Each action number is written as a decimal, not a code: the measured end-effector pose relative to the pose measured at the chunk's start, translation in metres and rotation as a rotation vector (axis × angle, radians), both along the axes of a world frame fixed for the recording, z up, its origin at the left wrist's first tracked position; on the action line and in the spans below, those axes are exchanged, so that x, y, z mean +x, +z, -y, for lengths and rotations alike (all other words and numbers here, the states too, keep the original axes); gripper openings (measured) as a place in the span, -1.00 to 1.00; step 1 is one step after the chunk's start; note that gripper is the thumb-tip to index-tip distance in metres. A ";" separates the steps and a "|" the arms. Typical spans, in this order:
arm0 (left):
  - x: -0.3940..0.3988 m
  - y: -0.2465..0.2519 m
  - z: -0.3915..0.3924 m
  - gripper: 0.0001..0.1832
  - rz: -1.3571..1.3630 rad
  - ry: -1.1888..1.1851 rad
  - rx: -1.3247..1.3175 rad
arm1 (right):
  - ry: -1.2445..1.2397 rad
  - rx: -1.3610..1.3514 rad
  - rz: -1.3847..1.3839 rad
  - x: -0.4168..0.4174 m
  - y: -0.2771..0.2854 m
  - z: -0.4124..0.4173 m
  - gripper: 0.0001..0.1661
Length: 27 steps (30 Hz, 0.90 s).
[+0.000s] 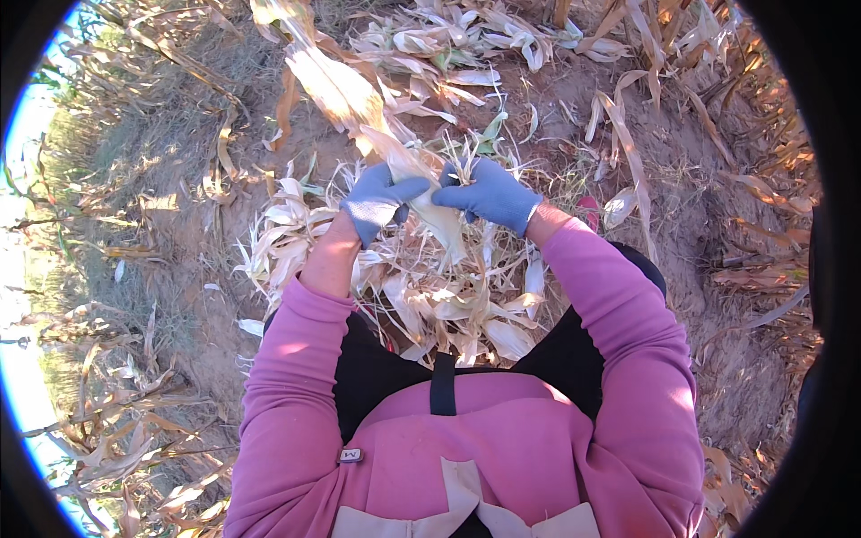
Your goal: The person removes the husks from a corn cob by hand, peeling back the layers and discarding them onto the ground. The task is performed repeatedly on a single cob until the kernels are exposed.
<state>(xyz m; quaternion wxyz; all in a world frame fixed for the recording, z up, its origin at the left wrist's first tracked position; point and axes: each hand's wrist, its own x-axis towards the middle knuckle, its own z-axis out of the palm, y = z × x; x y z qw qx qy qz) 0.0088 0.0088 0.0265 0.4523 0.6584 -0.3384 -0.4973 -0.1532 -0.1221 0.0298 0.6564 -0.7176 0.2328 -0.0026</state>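
My left hand (383,196), in a blue-grey glove, grips a pale dry corn husk (440,225), its thumb lying across the top. The husk hangs toward me in a tapering tip; whether a cob is inside cannot be seen. My right hand (494,195), gloved alike, has its thumb against the husk's right side. Pale dry strips (463,165) poke up between its curled fingers. Beyond my hands, a broad dry corn leaf (336,87) runs up to the top of the view. Beneath them lies a heap of loose husks (464,302), between my bent legs.
Another pile of stripped husks (464,44) lies on the bare soil (558,111) ahead. Dry corn stalks and leaves (773,188) line the right side, with more at the left (114,430). A long dry leaf (632,148) bends down right of my hands.
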 end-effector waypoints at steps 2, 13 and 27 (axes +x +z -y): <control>-0.002 -0.002 0.000 -0.74 -0.025 0.003 -0.007 | -0.012 -0.032 -0.011 0.001 -0.003 0.000 -0.64; -0.017 0.009 0.000 -0.68 -0.161 0.055 -0.173 | -0.005 0.056 -0.020 0.001 0.005 -0.003 -0.72; -0.003 0.003 0.002 -0.69 0.283 -0.073 0.114 | 0.027 -0.364 -0.050 0.008 -0.024 0.001 -0.53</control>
